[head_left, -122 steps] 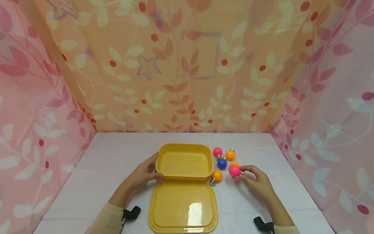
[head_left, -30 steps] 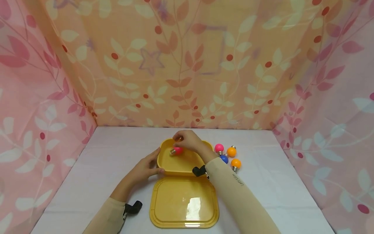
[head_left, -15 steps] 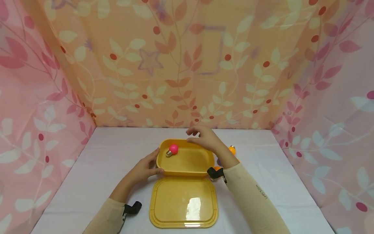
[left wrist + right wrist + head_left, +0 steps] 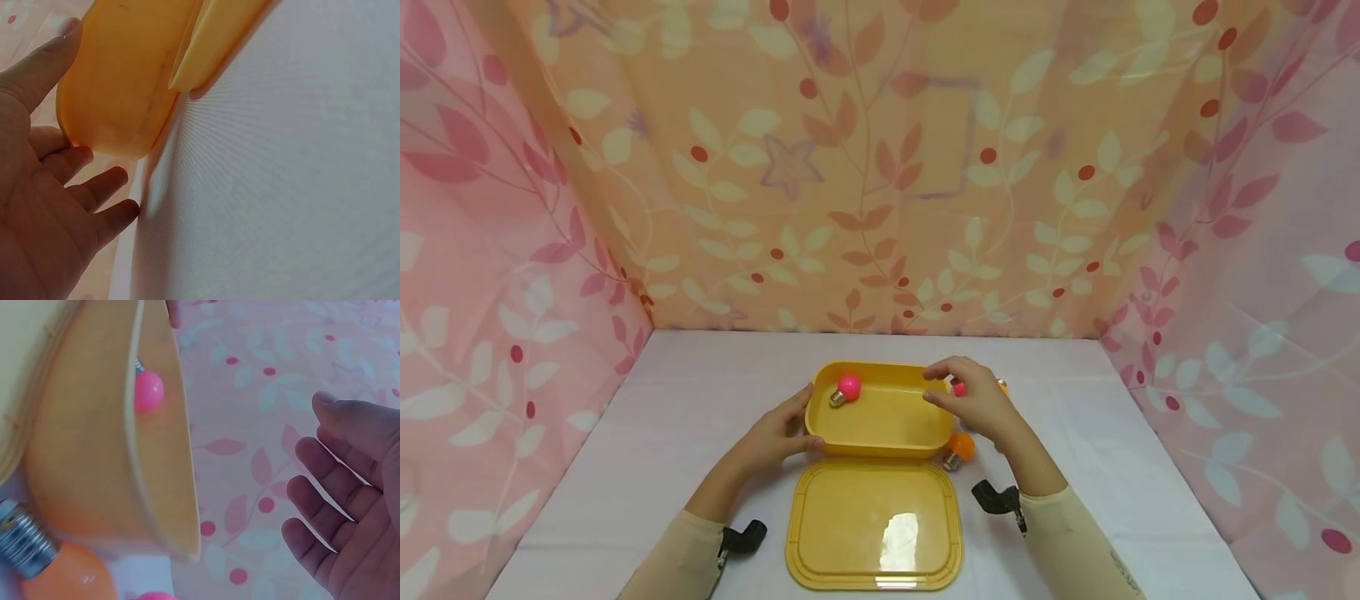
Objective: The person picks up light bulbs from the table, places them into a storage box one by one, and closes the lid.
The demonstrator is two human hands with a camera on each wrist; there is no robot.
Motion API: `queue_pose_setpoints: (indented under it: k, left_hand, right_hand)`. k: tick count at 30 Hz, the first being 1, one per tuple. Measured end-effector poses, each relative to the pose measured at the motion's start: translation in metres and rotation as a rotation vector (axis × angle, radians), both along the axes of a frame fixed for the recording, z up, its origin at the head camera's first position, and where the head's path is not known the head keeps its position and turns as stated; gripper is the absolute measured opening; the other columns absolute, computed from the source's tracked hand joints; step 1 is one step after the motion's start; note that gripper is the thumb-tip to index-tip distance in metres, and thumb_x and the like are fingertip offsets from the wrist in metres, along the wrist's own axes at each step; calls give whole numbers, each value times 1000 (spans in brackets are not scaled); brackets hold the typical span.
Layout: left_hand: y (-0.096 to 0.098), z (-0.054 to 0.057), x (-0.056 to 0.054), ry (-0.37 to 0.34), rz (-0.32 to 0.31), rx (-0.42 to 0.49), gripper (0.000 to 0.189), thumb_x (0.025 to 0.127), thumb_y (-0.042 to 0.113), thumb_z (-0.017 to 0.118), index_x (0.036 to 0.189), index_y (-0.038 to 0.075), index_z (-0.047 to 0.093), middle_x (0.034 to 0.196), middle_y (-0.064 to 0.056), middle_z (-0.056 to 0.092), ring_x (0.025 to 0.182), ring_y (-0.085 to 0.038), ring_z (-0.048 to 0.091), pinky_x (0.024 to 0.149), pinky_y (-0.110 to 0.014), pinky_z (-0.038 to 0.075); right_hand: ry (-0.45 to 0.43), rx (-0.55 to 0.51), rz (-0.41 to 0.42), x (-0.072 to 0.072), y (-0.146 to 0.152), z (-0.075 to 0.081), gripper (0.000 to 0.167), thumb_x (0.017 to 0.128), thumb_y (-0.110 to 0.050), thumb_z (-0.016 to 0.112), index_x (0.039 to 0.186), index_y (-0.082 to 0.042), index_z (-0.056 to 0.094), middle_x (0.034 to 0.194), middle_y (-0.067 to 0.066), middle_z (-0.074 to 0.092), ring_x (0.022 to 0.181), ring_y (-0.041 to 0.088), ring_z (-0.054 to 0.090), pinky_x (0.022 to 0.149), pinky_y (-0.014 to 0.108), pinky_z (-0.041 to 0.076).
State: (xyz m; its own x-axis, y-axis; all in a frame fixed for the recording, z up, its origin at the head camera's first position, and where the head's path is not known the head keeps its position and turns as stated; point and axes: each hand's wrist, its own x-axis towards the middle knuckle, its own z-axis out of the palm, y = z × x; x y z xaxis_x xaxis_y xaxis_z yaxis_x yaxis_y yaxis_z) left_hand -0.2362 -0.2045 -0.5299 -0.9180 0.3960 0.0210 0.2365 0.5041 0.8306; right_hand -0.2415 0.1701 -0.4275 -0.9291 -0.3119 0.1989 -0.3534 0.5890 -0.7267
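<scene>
A yellow plastic box stands on the white cloth in the head view. My left hand holds its left end, thumb at the front corner and fingers along the side. Inside, toward the back left, lies a pink light bulb with a metal screw base. Over the box's right rim hovers my right hand, its fingers loosely bent and nothing between them, as the right wrist view also shows. Beside the front right corner rests an orange bulb. Another pink bulb is partly hidden behind the right hand.
The matching yellow lid lies flat just in front of the box. More bulbs sit to the right of the box, mostly covered by the right hand, with an edge of an orange bulb showing. Patterned cloth walls the back and sides.
The right hand carried a pink bulb from the right into the box and let go of it. It has since moved back right, over the box's right rim. The left hand stays at the box.
</scene>
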Motion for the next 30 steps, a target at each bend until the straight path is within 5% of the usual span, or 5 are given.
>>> queue_pose_setpoints:
  k: [6,12,21,30]
  left_hand:
    - [1,0,2,-6,8,-1,108,81,51,83,165,21,21,170,3,20,157,-25,19,126,-50,19]
    - [-1,-1,4,-12,18,-2,107,82,45,84,165,21,21,170,2,21,157,-26,20,126,-52,21]
    - [-1,0,5,-19,15,-6,109,82,50,83,165,21,20,170,1,20,157,-27,19,126,-52,21]
    - [3,1,2,2,14,11,105,84,43,84,165,21,21,170,0,21,157,-28,20,126,-53,21]
  right_hand:
    - [85,-7,-21,23,19,-8,25,89,-26,82,113,-26,74,117,-10,69,105,16,61,94,46,57]
    - [149,-21,-40,35,35,-20,27,86,-20,85,112,-20,75,114,-9,71,110,17,63,97,53,57]
    - [181,17,-87,34,53,-28,26,87,-24,84,110,-26,74,116,-12,70,116,14,61,101,49,55]
    - [145,57,-154,24,75,-30,30,89,-23,83,117,-17,73,121,-2,70,120,25,59,102,58,51]
